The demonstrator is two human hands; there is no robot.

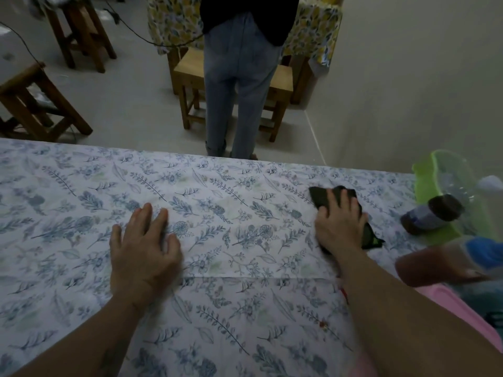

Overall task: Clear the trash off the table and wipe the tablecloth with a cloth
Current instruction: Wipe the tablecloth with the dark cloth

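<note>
A white tablecloth with a blue leaf and flower print covers the table across the lower view. My right hand presses flat on a dark cloth at the right of the table, fingers spread over it. My left hand lies palm down on the bare tablecloth left of centre, fingers apart, holding nothing. At the right edge a green bin holds plastic bottles, among them a dark-capped bottle lying on its side.
A person in light jeans stands just beyond the far table edge, back to me. Wooden stools stand behind them and another stool at far left. A yellow-print tablecloth hangs at the back. A blue-labelled bottle lies at right.
</note>
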